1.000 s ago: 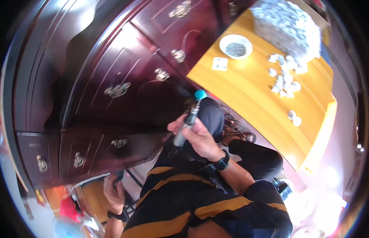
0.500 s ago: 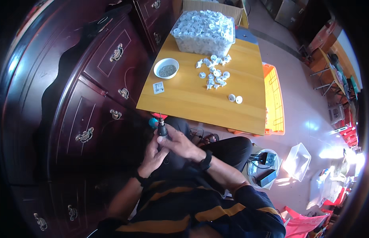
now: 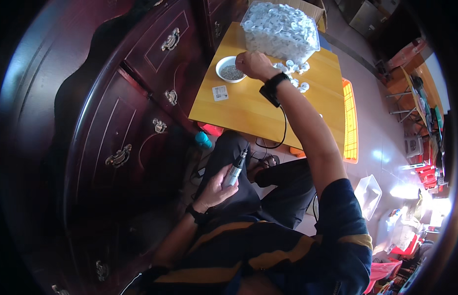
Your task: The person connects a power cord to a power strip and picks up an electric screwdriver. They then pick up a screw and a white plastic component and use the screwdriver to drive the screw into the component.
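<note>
Dark navy top, mustard stripes; black trousers; black watch each wrist; bare forearms.

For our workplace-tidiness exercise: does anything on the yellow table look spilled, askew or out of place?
Some small white round pieces lie loose on the yellow table, scattered beside the clear bin heaped with the same pieces. The right hand reaches among them, beside the white bowl. Nothing looks damaged.

Lighting: daylight from right, glare on floor tiles (image 3: 386, 157); dark cabinet (image 3: 116, 123) shadowed at left; fisheye bending, black vignette at rim; focus fairly sharp.
</note>
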Demonstrator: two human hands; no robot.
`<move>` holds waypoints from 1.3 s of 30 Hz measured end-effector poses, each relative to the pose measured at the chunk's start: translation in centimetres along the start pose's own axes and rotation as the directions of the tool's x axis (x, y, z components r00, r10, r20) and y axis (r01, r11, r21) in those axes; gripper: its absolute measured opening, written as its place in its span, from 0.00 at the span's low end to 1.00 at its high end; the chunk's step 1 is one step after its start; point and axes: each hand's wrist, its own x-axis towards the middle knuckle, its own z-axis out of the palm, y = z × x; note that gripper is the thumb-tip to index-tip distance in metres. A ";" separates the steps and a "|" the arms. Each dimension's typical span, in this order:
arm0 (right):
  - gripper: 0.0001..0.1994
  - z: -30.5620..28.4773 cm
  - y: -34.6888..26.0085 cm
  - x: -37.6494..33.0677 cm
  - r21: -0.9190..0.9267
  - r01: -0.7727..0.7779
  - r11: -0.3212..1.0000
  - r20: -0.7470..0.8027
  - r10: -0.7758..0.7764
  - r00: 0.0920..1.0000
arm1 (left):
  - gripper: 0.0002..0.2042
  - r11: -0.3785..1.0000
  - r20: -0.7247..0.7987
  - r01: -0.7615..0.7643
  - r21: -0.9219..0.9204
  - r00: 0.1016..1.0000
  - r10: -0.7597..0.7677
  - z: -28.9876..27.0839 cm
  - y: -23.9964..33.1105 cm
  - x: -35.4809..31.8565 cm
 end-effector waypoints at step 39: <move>0.06 4.6 -1.4 -17.6 0.967 -0.152 -0.203 0.220 0.375 0.900 | 0.26 0.979 -0.146 -0.022 0.201 0.988 0.052 -1.3 2.8 1.4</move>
